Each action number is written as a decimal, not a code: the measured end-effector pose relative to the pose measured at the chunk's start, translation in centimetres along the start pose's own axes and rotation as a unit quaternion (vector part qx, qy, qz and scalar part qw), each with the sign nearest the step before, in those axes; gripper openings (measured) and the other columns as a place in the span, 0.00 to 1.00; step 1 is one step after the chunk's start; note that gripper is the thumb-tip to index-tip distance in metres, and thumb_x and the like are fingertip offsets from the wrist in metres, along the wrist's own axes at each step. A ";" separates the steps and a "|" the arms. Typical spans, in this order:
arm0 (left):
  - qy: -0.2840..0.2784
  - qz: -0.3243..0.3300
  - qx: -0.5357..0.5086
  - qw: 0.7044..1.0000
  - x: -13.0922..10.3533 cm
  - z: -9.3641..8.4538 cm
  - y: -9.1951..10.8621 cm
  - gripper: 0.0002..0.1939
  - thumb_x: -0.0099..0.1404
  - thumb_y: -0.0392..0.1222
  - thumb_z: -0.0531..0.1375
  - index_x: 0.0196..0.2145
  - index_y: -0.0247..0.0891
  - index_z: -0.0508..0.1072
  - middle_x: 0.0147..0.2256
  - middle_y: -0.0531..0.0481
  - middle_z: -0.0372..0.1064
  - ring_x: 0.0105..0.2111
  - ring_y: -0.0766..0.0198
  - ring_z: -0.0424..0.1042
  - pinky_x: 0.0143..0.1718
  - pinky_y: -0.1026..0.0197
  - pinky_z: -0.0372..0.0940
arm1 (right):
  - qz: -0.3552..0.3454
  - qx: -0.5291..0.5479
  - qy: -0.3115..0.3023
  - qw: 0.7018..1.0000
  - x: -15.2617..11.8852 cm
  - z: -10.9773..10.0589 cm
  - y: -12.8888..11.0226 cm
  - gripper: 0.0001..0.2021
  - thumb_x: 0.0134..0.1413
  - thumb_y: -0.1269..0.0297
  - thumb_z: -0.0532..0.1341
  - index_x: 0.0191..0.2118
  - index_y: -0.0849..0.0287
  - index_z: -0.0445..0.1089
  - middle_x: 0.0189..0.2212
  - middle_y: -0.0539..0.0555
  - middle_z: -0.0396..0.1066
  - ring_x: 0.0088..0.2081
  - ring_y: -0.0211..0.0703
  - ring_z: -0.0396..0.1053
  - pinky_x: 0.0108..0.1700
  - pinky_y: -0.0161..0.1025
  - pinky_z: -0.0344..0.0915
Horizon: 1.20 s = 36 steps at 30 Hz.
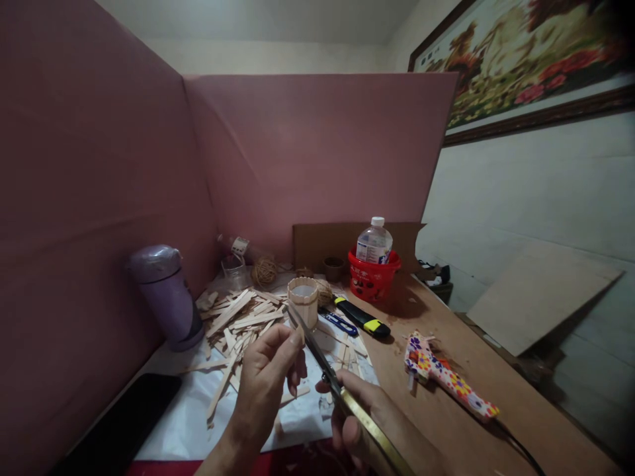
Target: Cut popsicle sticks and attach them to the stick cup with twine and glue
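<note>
My right hand (364, 413) grips a pair of scissors (320, 354) with brass-coloured handles, the dark blades pointing up and away. Beside the blades, my left hand (270, 370) is closed in a pinch on a small piece of wooden stick (299, 334), mostly covered by the fingertips. Just past the scissor tips stands a small round cup (303, 309) with flat wooden sticks around its side. Many loose flat wooden sticks (243, 320) lie in a heap behind and left of my left hand, on white paper (173, 423).
A purple tumbler (169, 297) and a black flat object (124, 420) are at left. Behind are twine (264, 271) and a red bucket (372, 281) holding a plastic bottle (374, 241). Rightward lie blue snips (340, 322), a utility knife (364, 318) and a flowered glue gun (446, 380).
</note>
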<state>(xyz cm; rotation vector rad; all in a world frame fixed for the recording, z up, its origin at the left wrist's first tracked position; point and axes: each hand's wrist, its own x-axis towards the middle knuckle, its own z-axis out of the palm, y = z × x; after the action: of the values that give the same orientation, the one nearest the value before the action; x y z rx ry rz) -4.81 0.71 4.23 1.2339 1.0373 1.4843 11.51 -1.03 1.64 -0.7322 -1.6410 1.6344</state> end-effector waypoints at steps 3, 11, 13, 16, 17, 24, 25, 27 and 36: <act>-0.004 0.005 0.005 1.000 0.0 0.0 0.0 0.15 0.61 0.48 0.59 0.23 0.36 0.66 0.15 0.56 0.61 0.15 0.72 0.58 0.16 0.69 0.55 | 0.003 -0.013 -0.011 1.000 -0.2 -0.1 -0.2 0.38 0.41 0.29 0.54 0.44 0.60 0.62 0.21 0.46 0.58 0.19 0.29 0.50 0.19 0.29 0.45; 0.010 0.002 0.019 1.000 -0.3 0.4 0.2 0.15 0.59 0.49 0.60 0.23 0.36 0.66 0.15 0.56 0.62 0.15 0.72 0.58 0.15 0.70 0.55 | 0.005 -0.042 0.010 0.999 -0.1 0.0 0.3 0.38 0.41 0.28 0.52 0.46 0.60 0.61 0.23 0.47 0.59 0.19 0.30 0.50 0.19 0.30 0.45; 0.014 0.003 0.018 1.000 -0.3 0.5 0.2 0.15 0.59 0.50 0.60 0.23 0.36 0.65 0.15 0.56 0.62 0.14 0.72 0.57 0.15 0.70 0.55 | -0.010 -0.044 0.017 0.999 0.1 0.1 0.3 0.39 0.40 0.27 0.52 0.44 0.60 0.62 0.22 0.46 0.57 0.20 0.30 0.49 0.20 0.31 0.44; 0.018 0.001 0.020 1.000 -0.3 0.6 0.2 0.16 0.59 0.51 0.59 0.23 0.37 0.65 0.15 0.56 0.61 0.14 0.72 0.57 0.14 0.70 0.54 | -0.020 -0.054 0.023 0.998 0.1 0.2 0.0 0.37 0.41 0.28 0.52 0.42 0.60 0.62 0.20 0.45 0.55 0.20 0.31 0.48 0.21 0.31 0.43; 0.017 -0.001 0.023 1.000 -0.3 0.6 0.2 0.16 0.59 0.51 0.59 0.23 0.37 0.65 0.15 0.56 0.61 0.14 0.73 0.57 0.14 0.70 0.54 | -0.021 -0.059 0.024 0.998 0.1 0.2 -0.1 0.36 0.42 0.29 0.52 0.42 0.60 0.62 0.20 0.45 0.54 0.21 0.31 0.47 0.21 0.32 0.43; 0.020 -0.008 0.025 0.999 -0.4 0.7 0.2 0.16 0.59 0.51 0.59 0.22 0.37 0.64 0.14 0.57 0.60 0.13 0.73 0.56 0.14 0.70 0.54 | -0.014 -0.048 0.015 0.999 0.0 0.0 -1.2 0.36 0.41 0.29 0.54 0.40 0.62 0.64 0.23 0.48 0.58 0.26 0.36 0.54 0.25 0.32 0.50; 0.018 -0.010 0.023 1.000 -0.4 0.7 0.2 0.16 0.59 0.51 0.59 0.22 0.37 0.64 0.14 0.57 0.60 0.13 0.73 0.56 0.13 0.70 0.54 | -0.010 -0.045 0.016 0.999 0.0 0.0 -1.2 0.36 0.40 0.29 0.55 0.40 0.62 0.65 0.24 0.49 0.59 0.27 0.37 0.55 0.26 0.32 0.51; 0.013 -0.011 0.016 1.000 -0.3 0.7 0.2 0.16 0.59 0.50 0.59 0.22 0.37 0.64 0.14 0.57 0.61 0.13 0.73 0.56 0.13 0.70 0.54 | -0.006 -0.052 0.025 0.998 -0.1 0.0 -1.3 0.36 0.39 0.30 0.56 0.41 0.61 0.67 0.24 0.50 0.61 0.29 0.40 0.58 0.27 0.32 0.54; 0.001 -0.012 0.029 1.000 -0.3 0.6 0.1 0.17 0.60 0.51 0.58 0.22 0.36 0.65 0.16 0.54 0.63 0.15 0.70 0.60 0.15 0.68 0.57 | -0.017 -0.067 0.038 0.997 0.2 -0.3 -0.8 0.37 0.38 0.30 0.57 0.39 0.63 0.67 0.23 0.49 0.57 0.26 0.36 0.53 0.25 0.32 0.52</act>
<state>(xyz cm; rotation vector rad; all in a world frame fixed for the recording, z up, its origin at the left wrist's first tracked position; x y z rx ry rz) -4.17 0.43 4.39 1.2567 1.0996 1.4468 11.66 -0.76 2.48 -0.8188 -1.7107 1.4651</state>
